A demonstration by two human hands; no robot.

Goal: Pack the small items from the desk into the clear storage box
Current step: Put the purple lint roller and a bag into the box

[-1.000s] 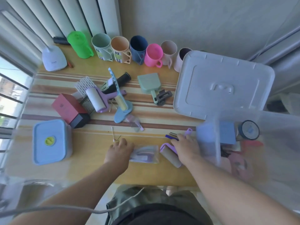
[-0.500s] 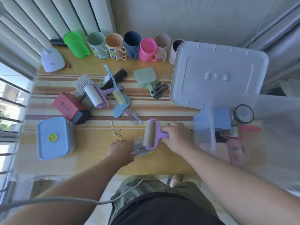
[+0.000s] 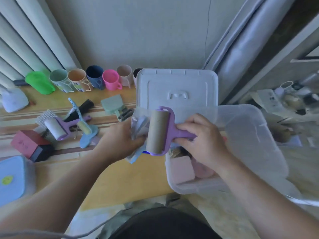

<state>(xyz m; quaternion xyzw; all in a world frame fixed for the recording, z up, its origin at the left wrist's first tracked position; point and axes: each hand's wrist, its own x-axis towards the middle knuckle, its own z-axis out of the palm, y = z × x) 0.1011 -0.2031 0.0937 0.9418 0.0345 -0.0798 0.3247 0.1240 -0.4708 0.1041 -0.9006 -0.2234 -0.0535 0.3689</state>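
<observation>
My right hand (image 3: 202,138) grips the purple handle of a lint roller (image 3: 158,131) whose cardboard tube is bare, held in the air at the left edge of the clear storage box (image 3: 255,135). My left hand (image 3: 120,141) holds a crumpled clear plastic packet (image 3: 138,128) right beside the roller. The box stands at the desk's right end with a pink item (image 3: 181,169) and other small things inside, partly hidden by my right hand.
The box's white lid (image 3: 177,87) lies behind it. On the desk to the left lie a second purple lint roller (image 3: 57,128), a blue roller (image 3: 86,133), a red-and-black box (image 3: 29,145), a blue-lidded container (image 3: 12,178), a green dustpan (image 3: 113,104) and a row of cups (image 3: 93,80).
Both hands lifted off the desk and moved right toward the box, the right carrying the lint roller, the left carrying the plastic packet. The camera view tilted up.
</observation>
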